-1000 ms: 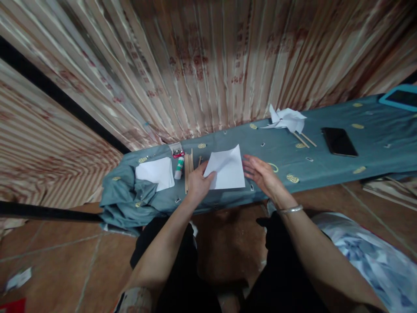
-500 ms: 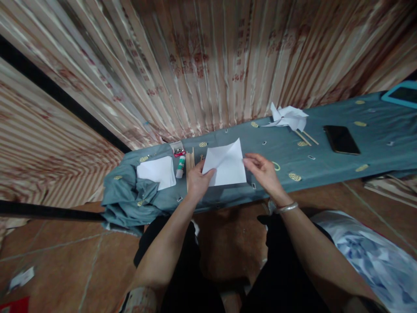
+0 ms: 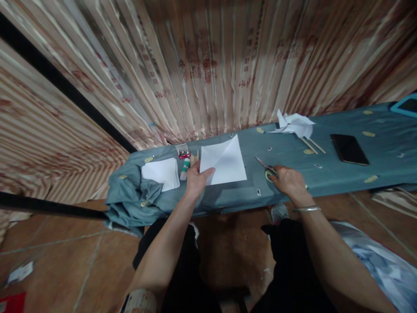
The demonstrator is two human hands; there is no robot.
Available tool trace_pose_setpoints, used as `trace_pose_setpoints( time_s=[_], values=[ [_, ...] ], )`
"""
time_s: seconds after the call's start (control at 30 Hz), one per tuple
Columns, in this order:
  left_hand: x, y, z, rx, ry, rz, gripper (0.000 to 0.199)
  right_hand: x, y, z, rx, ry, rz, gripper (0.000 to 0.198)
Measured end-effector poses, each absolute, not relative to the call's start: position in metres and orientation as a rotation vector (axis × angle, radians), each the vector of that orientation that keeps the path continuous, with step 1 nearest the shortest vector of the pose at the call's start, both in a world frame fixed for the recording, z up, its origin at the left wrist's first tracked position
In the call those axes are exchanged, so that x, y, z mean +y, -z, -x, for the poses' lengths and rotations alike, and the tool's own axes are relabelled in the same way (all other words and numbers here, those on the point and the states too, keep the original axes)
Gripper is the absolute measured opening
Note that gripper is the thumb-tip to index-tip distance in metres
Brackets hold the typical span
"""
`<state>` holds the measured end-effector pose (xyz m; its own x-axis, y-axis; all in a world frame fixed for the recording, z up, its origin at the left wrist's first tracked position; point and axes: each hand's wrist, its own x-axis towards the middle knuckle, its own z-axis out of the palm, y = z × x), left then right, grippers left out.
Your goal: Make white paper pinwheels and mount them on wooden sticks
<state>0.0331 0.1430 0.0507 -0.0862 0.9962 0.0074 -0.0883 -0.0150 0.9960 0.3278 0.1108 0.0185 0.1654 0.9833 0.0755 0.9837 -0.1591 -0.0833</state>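
Note:
My left hand (image 3: 197,179) pinches the lower left edge of a creased white sheet of paper (image 3: 224,161), thumb on top, held over the cloth-covered bench. To its right, my right hand (image 3: 288,179) is closed around the handles of a pair of scissors (image 3: 264,164), whose blades point up and left towards the paper. Just beyond my left hand lie several thin wooden sticks (image 3: 194,157), partly hidden by the sheet. A glue stick (image 3: 185,168) is beside them.
A stack of white paper (image 3: 161,172) and a small open box of metal pins (image 3: 183,152) lie on the left. Paper pinwheels (image 3: 295,124) with sticks, a black phone (image 3: 349,149) and a blue-framed tablet (image 3: 405,105) are to the right. A plastic bag (image 3: 381,265) stands on the floor.
My right hand has left the paper's right edge, moved right and taken hold of the scissors. My left hand keeps the sheet. The view has shifted slightly.

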Motion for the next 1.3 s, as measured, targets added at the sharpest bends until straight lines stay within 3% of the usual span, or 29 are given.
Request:
trace_pose_setpoints(
  time_s=[0.1, 0.33, 0.43, 0.67, 1.3],
  values=[
    [0.147, -0.051, -0.029, 1.222, -1.339, -1.126, 0.037, 0.112, -0.019, -0.333, -1.762, -0.184, 2.214, 0.022],
    [0.16, -0.065, -0.013, 1.319, -1.424, -1.231, 0.036, 0.099, -0.032, -0.312, -1.078, -1.212, 1.463, 0.043],
    [0.164, -0.072, -0.007, 1.32, -1.463, -1.206, 0.036, 0.091, -0.04, -0.293, -0.985, -1.387, 1.268, 0.042],
    [0.17, -0.074, 0.002, 1.41, -1.508, -1.229, 0.033, 0.078, -0.053, -0.268, -1.281, -1.553, 1.194, 0.058],
    [0.166, -0.069, -0.012, 1.35, -1.425, -1.414, 0.031, 0.074, -0.057, -0.258, -1.492, -1.628, 1.247, 0.059]
  ],
)
